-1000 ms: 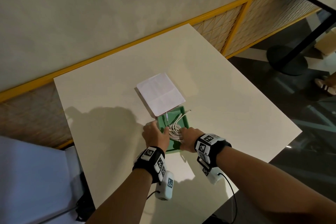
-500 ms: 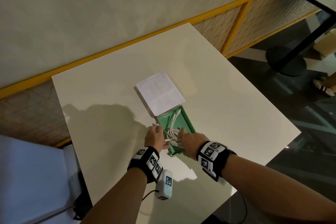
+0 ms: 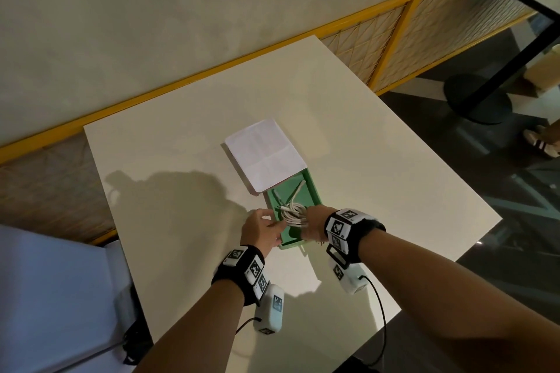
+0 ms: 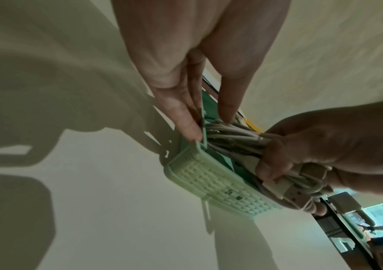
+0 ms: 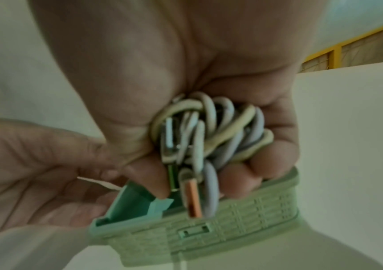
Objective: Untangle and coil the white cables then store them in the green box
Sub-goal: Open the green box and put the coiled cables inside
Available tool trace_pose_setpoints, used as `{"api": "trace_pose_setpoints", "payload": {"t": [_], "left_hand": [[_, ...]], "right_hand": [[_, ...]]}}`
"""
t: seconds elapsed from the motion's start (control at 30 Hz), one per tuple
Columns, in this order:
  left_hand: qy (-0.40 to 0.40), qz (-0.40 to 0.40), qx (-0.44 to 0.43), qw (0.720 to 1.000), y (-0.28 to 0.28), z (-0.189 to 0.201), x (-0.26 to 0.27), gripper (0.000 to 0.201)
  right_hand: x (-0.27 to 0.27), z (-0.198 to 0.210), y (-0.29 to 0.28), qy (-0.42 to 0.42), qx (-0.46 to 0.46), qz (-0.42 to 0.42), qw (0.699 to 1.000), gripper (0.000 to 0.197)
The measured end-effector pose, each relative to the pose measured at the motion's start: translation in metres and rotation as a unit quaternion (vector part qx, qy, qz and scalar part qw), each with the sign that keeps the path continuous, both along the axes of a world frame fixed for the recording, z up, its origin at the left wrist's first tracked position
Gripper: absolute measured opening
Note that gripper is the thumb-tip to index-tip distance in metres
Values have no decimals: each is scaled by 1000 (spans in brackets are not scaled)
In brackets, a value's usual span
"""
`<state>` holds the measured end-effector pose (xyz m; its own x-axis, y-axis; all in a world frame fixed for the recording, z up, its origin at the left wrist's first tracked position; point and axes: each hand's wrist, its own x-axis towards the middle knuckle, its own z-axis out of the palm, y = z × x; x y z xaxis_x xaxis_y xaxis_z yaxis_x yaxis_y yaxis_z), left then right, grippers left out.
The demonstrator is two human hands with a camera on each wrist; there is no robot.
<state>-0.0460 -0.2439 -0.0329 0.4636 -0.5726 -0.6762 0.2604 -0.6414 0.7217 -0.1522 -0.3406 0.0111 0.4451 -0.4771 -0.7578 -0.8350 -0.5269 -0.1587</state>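
Right hand (image 3: 315, 222) has its fingers curled tight around the bundle of white cables (image 3: 293, 212), a messy coil with a couple of USB plugs sticking out past the fingertips. You can see that best from the right wrist view, where the loops of cable (image 5: 211, 131) are bunched in the fist and one plug with an orange tongue points down at the box. The bundle sits right over the near end of the green box (image 3: 313, 194), partly inside it and partly still lifted in the grip, and two loose ends trail up toward the far end of the box.

Left hand (image 3: 261, 232) isn't gripping anything as far as I can tell. Its fingers (image 4: 181, 117) are straight and lie against the box's left wall (image 4: 201, 131) at the near corner, thumb on the inside by the cables.

Box has a woven-look texture on the outside (image 5: 243, 215) and stands on a white table (image 3: 188, 166). A folded sheet of white paper (image 3: 265, 153) lies just past the box, its near corner overlapping the box's far end. Beyond the table there's a yellow-framed mesh railing (image 3: 391, 36).
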Motion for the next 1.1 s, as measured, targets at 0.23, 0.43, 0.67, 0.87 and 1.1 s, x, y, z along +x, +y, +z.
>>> {"api": "trace_pose_setpoints", "payload": {"t": [0.23, 0.43, 0.67, 0.87, 1.1], "left_hand": [[-92, -82, 18, 992, 3, 0, -3, 42], [-101, -91, 16, 991, 4, 2, -10, 44], [-87, -80, 13, 993, 5, 0, -6, 47], [-47, -79, 10, 996, 4, -1, -17, 46], [19, 10, 17, 1000, 0, -6, -15, 48]], "right_hand": [[3, 2, 3, 0, -49, -17, 999, 21], [8, -12, 7, -4, -87, -73, 993, 44], [12, -28, -2, -23, -59, -82, 995, 47], [21, -45, 9, -25, -92, -156, 983, 71], [31, -55, 6, -44, -127, -120, 984, 69]]}}
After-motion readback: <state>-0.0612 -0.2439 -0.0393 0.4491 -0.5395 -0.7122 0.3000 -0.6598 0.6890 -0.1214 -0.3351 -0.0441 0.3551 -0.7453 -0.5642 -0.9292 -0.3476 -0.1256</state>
